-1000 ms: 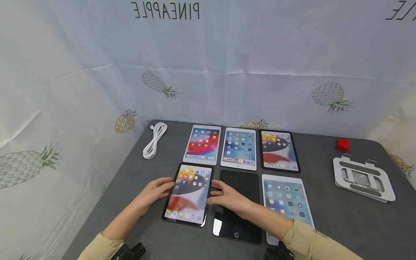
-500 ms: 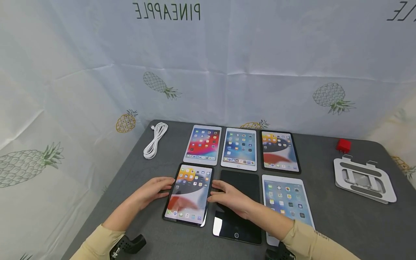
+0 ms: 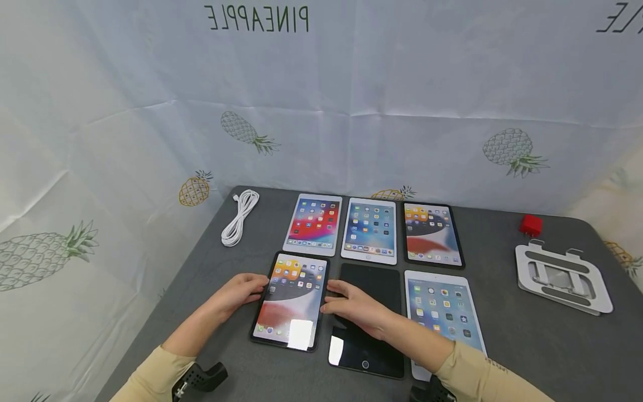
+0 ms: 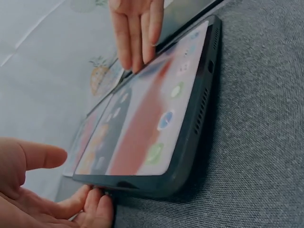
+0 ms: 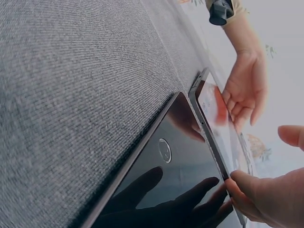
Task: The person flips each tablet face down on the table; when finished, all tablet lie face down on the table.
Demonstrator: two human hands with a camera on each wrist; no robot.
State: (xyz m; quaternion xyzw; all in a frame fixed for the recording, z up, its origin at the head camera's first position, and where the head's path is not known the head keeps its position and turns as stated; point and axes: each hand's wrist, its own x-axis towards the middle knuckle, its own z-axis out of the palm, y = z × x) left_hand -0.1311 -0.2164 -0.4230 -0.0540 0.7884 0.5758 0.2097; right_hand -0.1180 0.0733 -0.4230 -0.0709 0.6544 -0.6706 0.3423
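Observation:
A black-framed tablet (image 3: 291, 301) with a lit home screen lies at the front left of the dark table, between my two hands. My left hand (image 3: 240, 293) touches its left edge with the fingertips; in the left wrist view the thumb stands off the screen and the fingers (image 4: 97, 209) meet the side. On the opposite edge rest the fingers of my right hand (image 3: 359, 308), its thumb raised clear in the right wrist view. Beneath the right hand lies a dark-screened tablet (image 3: 369, 352) with a round home button, partly covered.
Three lit tablets line the back: white (image 3: 312, 224), white (image 3: 369, 230), black (image 3: 433, 233). A white tablet (image 3: 444, 307) lies under the right forearm. A coiled white cable (image 3: 240, 218) is back left; a red charger (image 3: 531, 225) and silver folding stand (image 3: 564, 277) are right.
The tablet between my hands has tilted very slightly: a bright reflection now covers the lower right of its screen. Both hands stay at its sides, almost unmoved.

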